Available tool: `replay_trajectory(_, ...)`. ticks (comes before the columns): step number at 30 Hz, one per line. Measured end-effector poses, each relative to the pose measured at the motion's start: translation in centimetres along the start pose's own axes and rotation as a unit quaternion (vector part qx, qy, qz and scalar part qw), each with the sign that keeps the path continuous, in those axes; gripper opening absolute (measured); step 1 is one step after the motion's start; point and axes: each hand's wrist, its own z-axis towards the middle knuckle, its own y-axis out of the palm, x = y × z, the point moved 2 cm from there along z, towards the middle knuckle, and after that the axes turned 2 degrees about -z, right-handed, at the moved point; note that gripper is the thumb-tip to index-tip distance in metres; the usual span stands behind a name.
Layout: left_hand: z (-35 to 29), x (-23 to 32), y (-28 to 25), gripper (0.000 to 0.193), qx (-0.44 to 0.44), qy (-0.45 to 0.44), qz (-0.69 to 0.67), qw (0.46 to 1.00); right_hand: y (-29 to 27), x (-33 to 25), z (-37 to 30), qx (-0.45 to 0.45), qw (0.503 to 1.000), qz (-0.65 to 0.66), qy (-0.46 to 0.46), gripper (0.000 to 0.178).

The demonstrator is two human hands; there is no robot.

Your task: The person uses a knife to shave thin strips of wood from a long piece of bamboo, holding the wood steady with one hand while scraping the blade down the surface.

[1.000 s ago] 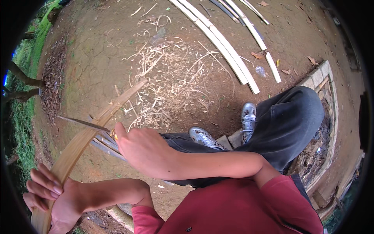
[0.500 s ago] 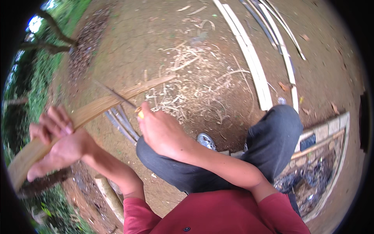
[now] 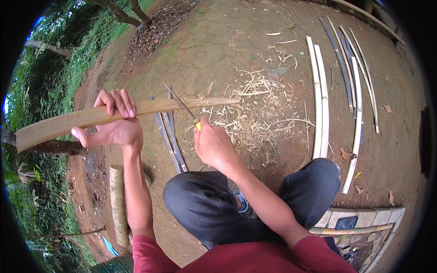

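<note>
My left hand (image 3: 119,123) grips a long, slightly curved wooden strip (image 3: 161,106), with the fingers over its far edge and the thumb stretched out to the left. The strip is broad at its left end and tapers to a rough, frayed tip on the right. My right hand (image 3: 215,143) is closed round a knife (image 3: 198,124) with a yellow handle. Its thin dark blade slants up to the left across the strip's narrower part; whether the edge touches the wood I cannot tell.
Pale curled shavings (image 3: 259,113) litter the ground ahead. Long split strips (image 3: 321,104) lie at the right, and dark strips (image 3: 169,136) lie beyond my left knee. A cut log (image 3: 118,204) stands beside my left arm. Low stonework (image 3: 366,217) is at the lower right.
The view has shifted. The wooden strip now lies more nearly level in the picture, and both hands appear farther right. Each hand keeps its hold, left on the strip and right on the knife.
</note>
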Motion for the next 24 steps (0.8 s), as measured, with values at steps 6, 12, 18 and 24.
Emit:
replay_trajectory(6,1.1,2.0,2.1,0.077,0.013,-0.004,0.045,0.999,-2.0,-0.7,-2.0,0.022,0.999,-0.027,-0.024,0.034)
replay_trajectory(12,0.2,2.6,2.5,0.077,-0.009,0.004,0.016,1.0,-3.3,0.1,-3.6,0.018,0.997,-0.072,-0.003,0.032)
replay_trajectory(18,-0.2,3.0,2.4,0.074,-0.017,-0.012,-0.078,0.997,-3.3,0.4,-4.3,0.037,0.998,-0.047,-0.008,0.033)
replay_trajectory(24,-0.7,0.9,4.1,0.058,-0.033,-0.001,-0.089,0.995,-4.3,-0.3,-4.9,0.05,0.997,-0.057,-0.013,0.034)
